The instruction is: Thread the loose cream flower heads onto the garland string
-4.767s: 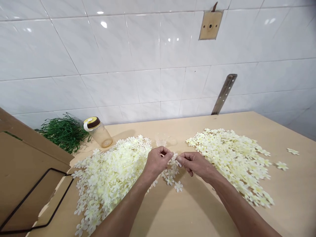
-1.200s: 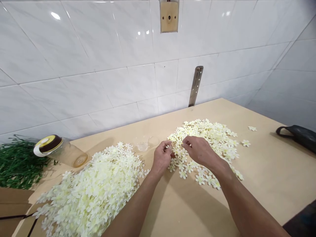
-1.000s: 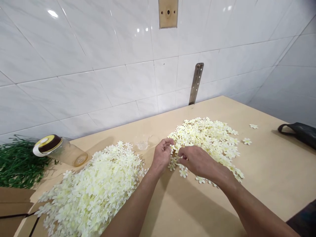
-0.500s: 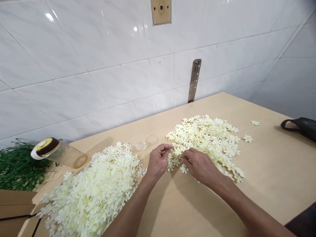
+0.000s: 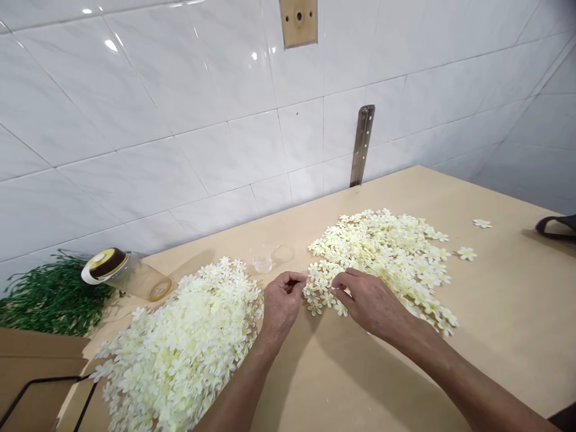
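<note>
Here on the table (image 5: 508, 300), twelve o'clock is the wall (image 5: 216, 174), and the centre sits between the left hand (image 5: 281, 306) and the right hand (image 5: 375, 303)! The larger flower heap (image 5: 189, 342) sprawls at eight, the second flower heap (image 5: 387, 252) spreads at two, its near edge by the right hand. Small cup (image 5: 262, 264) at ten, beyond the left hand. Out at nine comes the bottle (image 5: 141, 279), the stems (image 5: 54, 294) just past it; the carton (image 5: 36, 366) flanks the larger heap, farther round at eight. Two loose flowers (image 5: 467, 253) lie between two and three, nearer than the strap (image 5: 558, 228). Bracket (image 5: 362, 144) on the wall at one!
</note>
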`<state>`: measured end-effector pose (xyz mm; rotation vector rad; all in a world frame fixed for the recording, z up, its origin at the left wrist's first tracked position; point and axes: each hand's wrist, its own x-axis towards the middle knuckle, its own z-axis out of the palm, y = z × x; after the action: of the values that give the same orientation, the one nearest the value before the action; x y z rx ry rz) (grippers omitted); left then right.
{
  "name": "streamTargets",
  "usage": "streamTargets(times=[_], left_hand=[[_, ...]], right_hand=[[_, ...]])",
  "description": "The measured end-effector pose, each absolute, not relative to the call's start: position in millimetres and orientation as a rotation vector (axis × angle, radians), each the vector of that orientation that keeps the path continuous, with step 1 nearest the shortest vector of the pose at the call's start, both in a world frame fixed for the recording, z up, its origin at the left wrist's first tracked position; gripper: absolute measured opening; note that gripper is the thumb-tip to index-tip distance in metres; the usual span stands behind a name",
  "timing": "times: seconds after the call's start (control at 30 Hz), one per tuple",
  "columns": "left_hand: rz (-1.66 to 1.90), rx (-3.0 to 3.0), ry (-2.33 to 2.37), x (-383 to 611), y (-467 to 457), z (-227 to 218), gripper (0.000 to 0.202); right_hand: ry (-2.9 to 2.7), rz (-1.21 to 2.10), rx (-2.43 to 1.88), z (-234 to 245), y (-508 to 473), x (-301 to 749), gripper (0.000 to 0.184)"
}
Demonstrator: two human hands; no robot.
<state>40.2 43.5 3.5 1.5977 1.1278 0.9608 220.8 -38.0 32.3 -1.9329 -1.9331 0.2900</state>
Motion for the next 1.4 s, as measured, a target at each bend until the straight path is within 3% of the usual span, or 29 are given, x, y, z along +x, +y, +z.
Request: streamTargets(times=[0.23,0.43,0.53,0.77,1.03,1.2,1.4], left_hand=[[0.883,2.226,1.211,37,38,8,0.019],[0.736,2.339,1.172,39,26,2,0.021],[0.775,2.265,1.135,38,24,-2,0.024],[0.875,1.963,1.212,33,25,-1,0.023],[0.855,1.749,1.251,31,27,-8,0.03],[0.931,1.587,1.18,32,26,-11,0.015],[1.031,1.347,1.13,29,22,-6,0.032]], right_hand=[[-2.087,0.217,-1.933,48,-5,211,0.02],[-2.098,0.249,-2.119,39,29,200,0.011],[-2.089,0.271,-2.096,34,33,198,0.005],[-1.914,0.378,-1.99,33,33,210,0.015],[-1.235,1.236,-1.378,35,24,225,0.027],[-1.182,1.317,-1.283,42,23,219,0.034],[-1.204,1.241,-1.302,50,27,212,0.038]])
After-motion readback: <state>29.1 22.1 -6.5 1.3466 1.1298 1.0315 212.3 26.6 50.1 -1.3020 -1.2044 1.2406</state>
